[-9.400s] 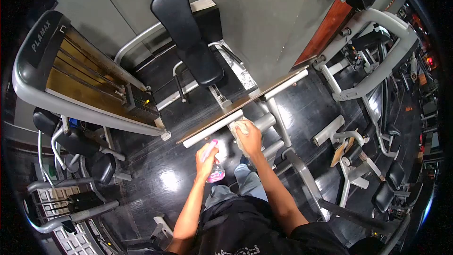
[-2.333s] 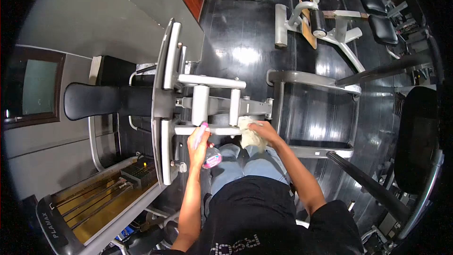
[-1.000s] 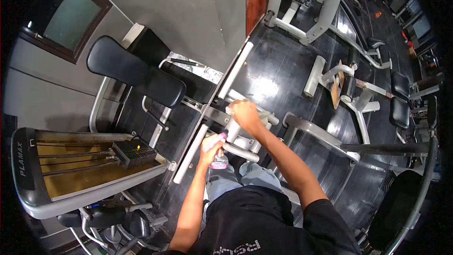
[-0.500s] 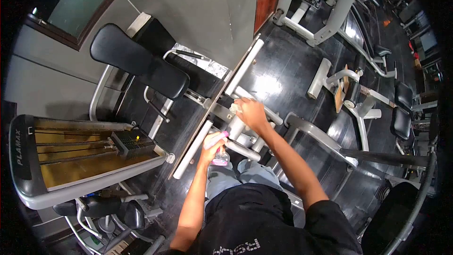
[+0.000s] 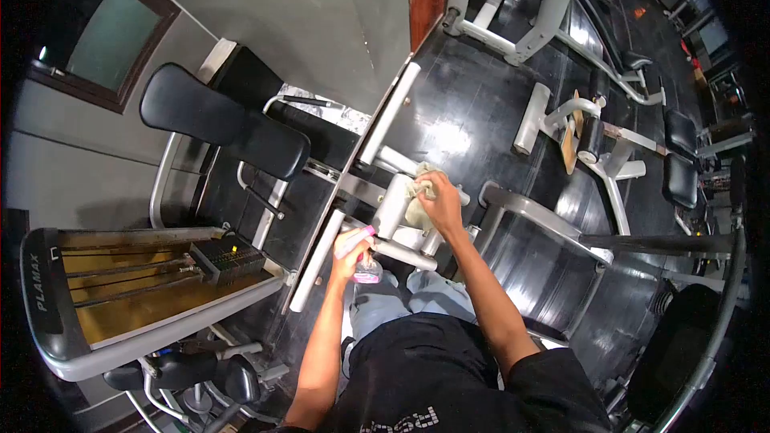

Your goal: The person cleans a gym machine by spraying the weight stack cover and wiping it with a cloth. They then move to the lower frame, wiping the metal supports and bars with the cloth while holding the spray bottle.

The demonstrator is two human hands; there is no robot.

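Note:
My right hand point(image 5: 443, 197) grips a pale crumpled cloth point(image 5: 417, 192) and presses it against the grey metal frame point(image 5: 391, 207) of the gym machine in front of me. My left hand point(image 5: 346, 255) holds a clear spray bottle with a pink nozzle point(image 5: 362, 258), kept low beside a grey bar of the same frame. A long footplate point(image 5: 377, 138) runs diagonally beyond the frame. The machine's black padded seat and backrest point(image 5: 226, 130) lie further to the left.
A weight stack housing marked PLAMAX point(image 5: 120, 289) stands at lower left. Grey walls and a window point(image 5: 96, 32) fill the upper left. More gym machines point(image 5: 585, 140) and a glossy black floor point(image 5: 473, 112) spread to the right. A black pad point(image 5: 674, 357) sits at lower right.
My right hand has drawn the cloth back along the frame towards me, and more of the cloth now shows. The view has shifted slightly. My left hand still holds the bottle low.

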